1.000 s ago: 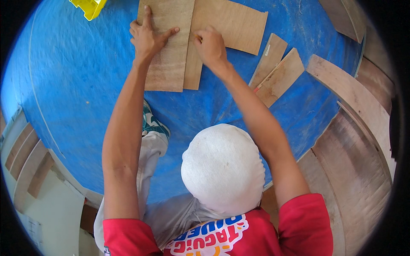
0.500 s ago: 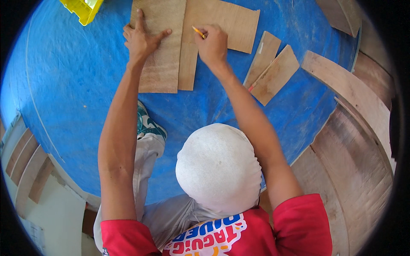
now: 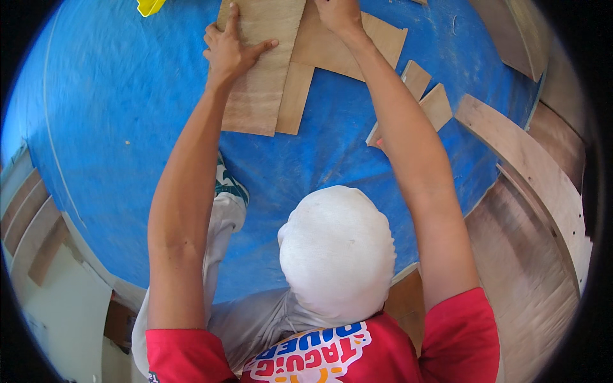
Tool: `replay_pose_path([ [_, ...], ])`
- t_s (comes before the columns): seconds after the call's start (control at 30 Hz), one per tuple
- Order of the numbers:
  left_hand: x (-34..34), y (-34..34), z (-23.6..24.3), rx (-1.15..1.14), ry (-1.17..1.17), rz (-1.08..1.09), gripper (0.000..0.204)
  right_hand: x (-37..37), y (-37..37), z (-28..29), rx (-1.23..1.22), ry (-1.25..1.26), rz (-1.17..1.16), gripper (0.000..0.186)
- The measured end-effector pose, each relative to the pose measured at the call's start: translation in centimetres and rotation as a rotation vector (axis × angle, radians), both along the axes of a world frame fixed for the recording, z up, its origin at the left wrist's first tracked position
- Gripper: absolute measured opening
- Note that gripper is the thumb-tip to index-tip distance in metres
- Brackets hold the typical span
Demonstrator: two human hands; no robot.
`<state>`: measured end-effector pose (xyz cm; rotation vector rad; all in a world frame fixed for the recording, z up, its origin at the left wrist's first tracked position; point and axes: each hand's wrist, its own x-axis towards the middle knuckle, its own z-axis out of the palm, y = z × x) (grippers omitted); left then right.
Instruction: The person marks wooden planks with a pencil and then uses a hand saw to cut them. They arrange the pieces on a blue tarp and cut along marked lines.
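My left hand [image 3: 233, 48] lies flat, fingers spread, pressing on a tall plywood sheet [image 3: 258, 96] that rests on a round blue surface [image 3: 128, 127]. A narrow plywood strip [image 3: 295, 99] lies against that sheet's right edge. My right hand [image 3: 338, 13] rests on a wider plywood sheet [image 3: 370, 45] at the top edge of the view. Its fingertips run off the picture, so the pencil it held half a second ago is hidden. My forearms reach up from below, past my head in a white cloth [image 3: 335, 249].
Two small plywood offcuts [image 3: 428, 96] lie right of my right forearm. A yellow plastic object [image 3: 148, 6] sits at the top left. Curved wooden boards [image 3: 511, 147] ring the blue surface on the right, and more boards [image 3: 32, 223] lie at the lower left.
My right hand, with the pencil, has slid farther away along the wide sheet to the top edge. The left hand stays pressed on the tall sheet. The view has shifted slightly.
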<state>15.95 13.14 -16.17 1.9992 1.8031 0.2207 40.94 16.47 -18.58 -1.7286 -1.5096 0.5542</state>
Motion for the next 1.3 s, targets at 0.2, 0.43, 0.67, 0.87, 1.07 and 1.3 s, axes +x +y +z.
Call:
replay_pose_path([
  [0.2, 0.9, -0.1, 2.1, -0.035, -0.031, 0.059, 0.114, 0.1, 0.3, -0.8, 0.002, 0.047, -0.051, 0.018],
  [0.43, 1.0, 0.2, 2.8, -0.096, -0.111, 0.076, 0.126, -0.5, 0.1, -0.2, -0.023, 0.040, -0.063, 0.019],
  [0.67, 1.1, 0.0, 2.1, -0.076, -0.107, 0.083, 0.126, -2.5, -3.5, 0.7, -0.047, 0.115, -0.062, 0.020],
  [0.87, 1.4, 0.1, 2.7, -0.090, -0.056, 0.097, 0.125, -5.9, -10.4, 2.4, -0.137, 0.136, -0.058, 0.017],
  [1.07, 1.6, 0.3, 3.3, -0.088, -0.111, 0.107, 0.123, -8.8, -16.5, 3.7, -0.189, 0.208, -0.015, 0.018],
  [1.3, 1.4, 0.0, 2.3, -0.036, -0.094, 0.110, 0.115, -8.7, -18.3, 3.9, -0.066, 0.243, -0.246, 0.014],
])
